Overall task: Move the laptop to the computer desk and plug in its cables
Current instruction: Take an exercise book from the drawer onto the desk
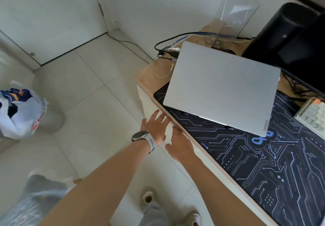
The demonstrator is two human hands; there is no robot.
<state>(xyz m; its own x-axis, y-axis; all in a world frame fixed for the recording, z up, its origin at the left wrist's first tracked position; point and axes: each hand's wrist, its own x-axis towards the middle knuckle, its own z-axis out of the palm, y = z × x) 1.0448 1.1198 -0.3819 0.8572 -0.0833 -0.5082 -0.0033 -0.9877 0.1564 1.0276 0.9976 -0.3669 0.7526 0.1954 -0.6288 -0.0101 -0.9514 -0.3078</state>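
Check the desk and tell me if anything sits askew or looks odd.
The closed silver laptop lies skewed, turned at an angle to the desk edge, only partly on the circuit-print mat. The cables beyond its far corner lie loose. Both hands hover open, off it.

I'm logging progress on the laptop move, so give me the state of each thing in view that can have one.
laptop: lid closed, lying on the desk mat, nothing visibly plugged in
cables: loose on the desk corner behind the laptop
left hand: open, fingers spread, empty, beside the desk edge
right hand: open, empty, by the desk edge
monitor: screen dark
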